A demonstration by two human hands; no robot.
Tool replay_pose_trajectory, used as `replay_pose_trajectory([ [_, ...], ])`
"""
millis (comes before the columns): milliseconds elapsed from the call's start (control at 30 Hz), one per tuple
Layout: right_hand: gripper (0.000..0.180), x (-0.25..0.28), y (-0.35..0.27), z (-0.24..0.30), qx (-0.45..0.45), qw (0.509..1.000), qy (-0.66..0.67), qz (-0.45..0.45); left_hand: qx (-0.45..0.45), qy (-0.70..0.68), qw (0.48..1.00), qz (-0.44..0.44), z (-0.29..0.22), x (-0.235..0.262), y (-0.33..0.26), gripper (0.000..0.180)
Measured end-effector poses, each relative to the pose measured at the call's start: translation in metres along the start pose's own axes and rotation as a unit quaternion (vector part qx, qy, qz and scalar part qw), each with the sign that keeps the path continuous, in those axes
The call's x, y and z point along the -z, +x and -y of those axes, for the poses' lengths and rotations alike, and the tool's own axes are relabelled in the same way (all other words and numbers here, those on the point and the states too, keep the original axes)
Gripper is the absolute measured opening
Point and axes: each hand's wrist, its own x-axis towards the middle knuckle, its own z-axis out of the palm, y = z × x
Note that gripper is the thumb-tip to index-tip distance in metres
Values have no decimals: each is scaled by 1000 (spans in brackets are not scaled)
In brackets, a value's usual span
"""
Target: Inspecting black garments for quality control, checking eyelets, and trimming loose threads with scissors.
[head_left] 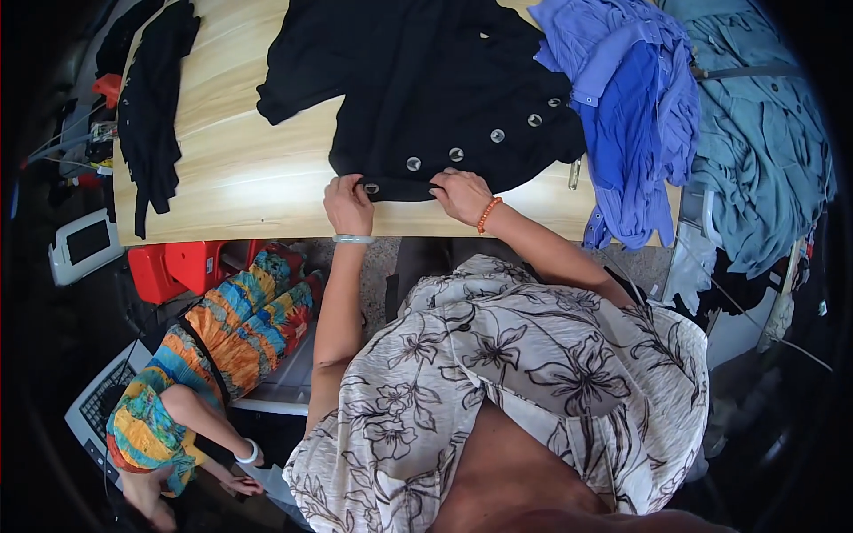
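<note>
A black buttoned top [400, 98] lies spread on the wooden table, its sleeve pointing left. Several large, shiny round buttons run in a slanting row across its front. At the near edge of the table, my left hand [348, 206] grips the lower edge of the top beside the nearest button [370, 188]. My right hand [464, 195] is closed on the same edge a little to the right, and a folded strip of cloth stretches between the two hands. The fingertips of both hands are partly hidden by the fabric.
Blue-purple garments [622, 107] hang over the table's [240, 133] right edge, beside a pile of teal clothing [755, 151]. Another black garment [155, 107] lies at the left. Red stools [191, 266] stand below. A person in a colourful outfit [240, 324] is close at my lower left.
</note>
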Motion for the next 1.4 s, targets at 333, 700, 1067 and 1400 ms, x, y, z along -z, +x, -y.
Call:
replay_pose_trajectory([
  [333, 15, 0, -1, -7, 124, 984, 65, -113, -220, -49, 961, 163, -52, -35, 7, 7],
  [700, 27, 3, 6, -20, 61, 984, 169, -19, -211, 14, 950, 228, -49, -41, 12, 17],
  [1067, 25, -2, -5, -21, 48, 982, 185, -2, -216, -6, 930, 299, -41, -42, 17, 33],
  [1400, 23, -42, -2, -34, 58, 988, 135, -40, -90, -116, 976, 160, -47, -93, 35, 6],
])
